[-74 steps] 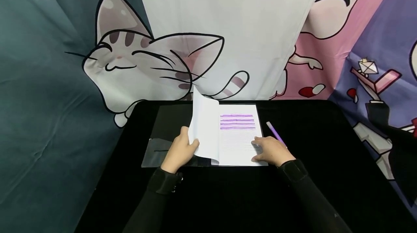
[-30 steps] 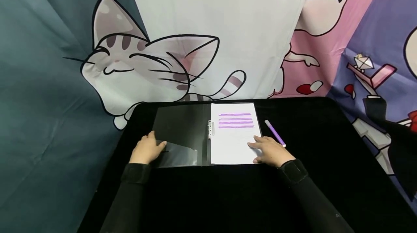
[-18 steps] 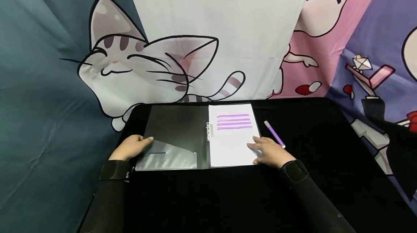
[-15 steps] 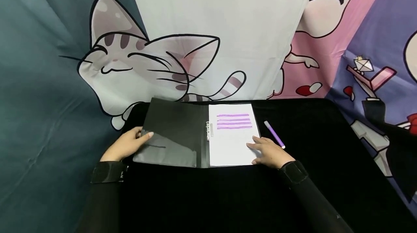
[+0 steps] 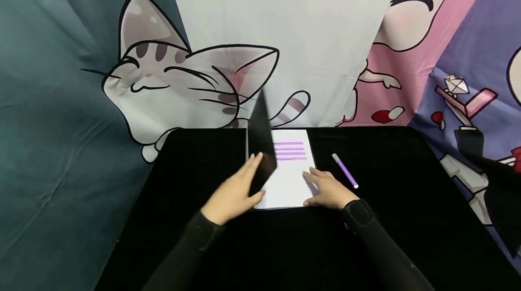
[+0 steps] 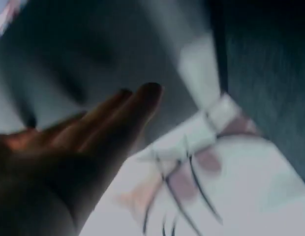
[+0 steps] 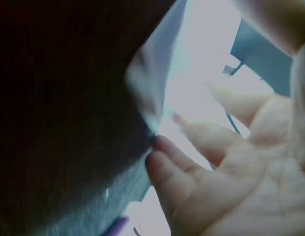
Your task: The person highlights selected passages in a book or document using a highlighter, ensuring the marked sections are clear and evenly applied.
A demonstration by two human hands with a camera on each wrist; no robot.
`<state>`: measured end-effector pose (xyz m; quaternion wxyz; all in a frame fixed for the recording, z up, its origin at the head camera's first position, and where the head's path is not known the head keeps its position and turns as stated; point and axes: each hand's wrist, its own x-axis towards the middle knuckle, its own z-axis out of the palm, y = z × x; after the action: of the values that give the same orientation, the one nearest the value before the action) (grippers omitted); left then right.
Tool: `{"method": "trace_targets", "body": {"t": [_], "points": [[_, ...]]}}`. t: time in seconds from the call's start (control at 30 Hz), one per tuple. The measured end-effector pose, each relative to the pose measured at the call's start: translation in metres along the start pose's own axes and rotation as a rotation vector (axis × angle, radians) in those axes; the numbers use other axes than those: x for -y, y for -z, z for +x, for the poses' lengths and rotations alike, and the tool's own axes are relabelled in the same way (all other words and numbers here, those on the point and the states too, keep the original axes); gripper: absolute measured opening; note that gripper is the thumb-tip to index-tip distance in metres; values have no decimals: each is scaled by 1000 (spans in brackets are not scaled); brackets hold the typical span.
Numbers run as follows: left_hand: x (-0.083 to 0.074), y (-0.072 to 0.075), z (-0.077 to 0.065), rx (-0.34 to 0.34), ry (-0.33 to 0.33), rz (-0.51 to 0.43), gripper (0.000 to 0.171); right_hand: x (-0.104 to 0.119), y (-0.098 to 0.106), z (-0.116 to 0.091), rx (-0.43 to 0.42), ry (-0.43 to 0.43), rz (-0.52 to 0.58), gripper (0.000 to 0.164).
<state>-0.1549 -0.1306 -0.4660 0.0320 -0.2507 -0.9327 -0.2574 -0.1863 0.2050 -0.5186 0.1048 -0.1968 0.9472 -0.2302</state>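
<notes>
A black folder cover (image 5: 259, 133) stands nearly upright, swung over a stack of white printed pages (image 5: 285, 185) with purple highlighted lines. My left hand (image 5: 233, 195) pushes the cover from its outer side, fingers extended along it and thumb near its lower edge. The left wrist view, blurred, shows the straight fingers (image 6: 110, 115) against the dark cover. My right hand (image 5: 329, 191) rests at the right edge of the pages with fingers spread. Its fingers (image 7: 179, 182) meet the edge in the right wrist view. The left part of the pages is hidden by the cover.
A purple highlighter pen (image 5: 345, 171) lies to the right of the folder, beyond the right hand. The table (image 5: 390, 164) is covered in black cloth. Behind it hangs a printed cloth backdrop (image 5: 325, 24) with a cartoon cat.
My left hand turned over a lifted sheaf of pages, moved to the cover's left edge, then swung it up and rightward. The right hand has stayed at the page edge, shifting slightly left.
</notes>
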Motion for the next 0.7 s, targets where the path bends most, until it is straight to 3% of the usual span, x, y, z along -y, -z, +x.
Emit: {"method": "trace_targets", "body": {"t": [0.13,0.2,0.3,0.37,0.43,0.53,0.63,0.7], "points": [[-8,-45,6,-56,-18,172,82,-7,-1,4,16,59,103,109],[-9,-59,7,-78,-56,270,69,-15,-1,4,5,106,114,102],[-8,-74,9,-94,-126,435,56,-41,-3,5,-130,178,58,77],[-6,-82,9,-87,-165,527,53,-54,3,2,-249,124,-27,61],[-5,-88,9,-85,-185,598,55,-71,9,2,-346,-5,-90,53],[-4,-91,8,-88,-187,650,60,-106,13,13,-356,-171,-153,49],[-3,-91,9,-96,-178,665,58,-148,3,37,-307,-159,-150,48],[-3,-91,10,-105,-173,667,53,-159,-1,53,-271,-109,-117,45]]}}
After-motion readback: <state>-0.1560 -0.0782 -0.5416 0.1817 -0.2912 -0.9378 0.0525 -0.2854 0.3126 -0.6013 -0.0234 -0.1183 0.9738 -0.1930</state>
